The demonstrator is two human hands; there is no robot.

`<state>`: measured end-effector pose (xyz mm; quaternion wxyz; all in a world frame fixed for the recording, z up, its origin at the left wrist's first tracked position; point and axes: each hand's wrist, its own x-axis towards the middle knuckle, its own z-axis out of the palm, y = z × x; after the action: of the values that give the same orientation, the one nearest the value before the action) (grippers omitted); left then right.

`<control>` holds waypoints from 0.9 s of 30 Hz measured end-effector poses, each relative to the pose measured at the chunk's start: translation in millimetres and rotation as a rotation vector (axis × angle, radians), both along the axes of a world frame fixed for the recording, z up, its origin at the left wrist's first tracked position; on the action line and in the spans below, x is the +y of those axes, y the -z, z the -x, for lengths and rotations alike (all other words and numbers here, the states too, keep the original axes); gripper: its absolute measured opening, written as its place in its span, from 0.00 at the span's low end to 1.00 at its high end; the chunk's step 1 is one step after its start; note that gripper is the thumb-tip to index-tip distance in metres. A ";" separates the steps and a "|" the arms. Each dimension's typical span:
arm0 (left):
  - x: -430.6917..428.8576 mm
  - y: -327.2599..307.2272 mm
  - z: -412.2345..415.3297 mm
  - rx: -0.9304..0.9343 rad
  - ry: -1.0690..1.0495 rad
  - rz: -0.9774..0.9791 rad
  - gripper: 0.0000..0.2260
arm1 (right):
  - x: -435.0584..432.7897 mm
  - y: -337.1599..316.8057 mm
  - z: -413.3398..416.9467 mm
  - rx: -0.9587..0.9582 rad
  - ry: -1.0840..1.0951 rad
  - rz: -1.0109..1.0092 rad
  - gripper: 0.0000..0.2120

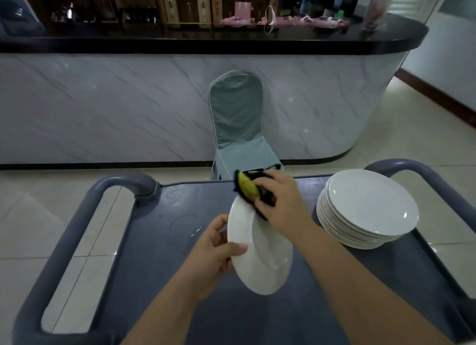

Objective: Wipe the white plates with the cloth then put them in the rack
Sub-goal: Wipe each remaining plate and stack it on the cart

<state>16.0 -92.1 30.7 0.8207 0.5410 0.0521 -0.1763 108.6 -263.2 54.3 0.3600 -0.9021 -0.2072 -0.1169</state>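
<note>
White plate (pixel 260 252) tilted; left hand (pixel 213 252) grips its rim, right hand (pixel 280 200) clutches black-yellow cloth (pixel 248 190) against its top. Plate stack (pixel 368 208) at right edge of cart (pixel 154 241).

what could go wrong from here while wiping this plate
1. The left hand grips the plate only at its rim, tilted up above the cart. A hard push from the cloth in the right hand could twist it loose and drop it.
2. The slightly uneven stack of plates stands near the right hand. A wide wiping stroke might nudge it.
</note>
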 end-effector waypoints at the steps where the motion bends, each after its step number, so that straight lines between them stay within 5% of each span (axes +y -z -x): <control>1: 3.1 0.5 -2.3 0.007 -0.029 0.013 0.23 | 10.5 2.0 11.5 -0.071 -0.104 0.054 0.18; 4: 13.4 2.9 -3.7 -0.003 -0.055 0.039 0.23 | 23.9 5.3 29.0 -0.173 -0.338 0.167 0.19; 9: 21.1 -2.1 1.0 -0.043 0.045 -0.021 0.21 | 18.7 -5.7 0.4 0.035 0.121 -0.102 0.16; 15: 29.8 6.4 4.9 -0.009 -0.038 0.024 0.23 | 42.7 3.1 46.3 -0.256 -0.298 0.252 0.20; 22: 48.3 9.6 10.7 0.021 -0.055 0.237 0.21 | 26.9 -10.5 -14.6 0.161 -0.009 -0.085 0.12; 27: 51.9 12.4 5.3 0.145 -0.268 0.474 0.23 | -10.0 12.4 -0.1 0.352 0.223 -0.295 0.12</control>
<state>10.6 -40.2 18.3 0.9344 0.3084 0.1394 -0.1116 108.7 -273.2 41.9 0.5030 -0.8636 -0.0213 -0.0262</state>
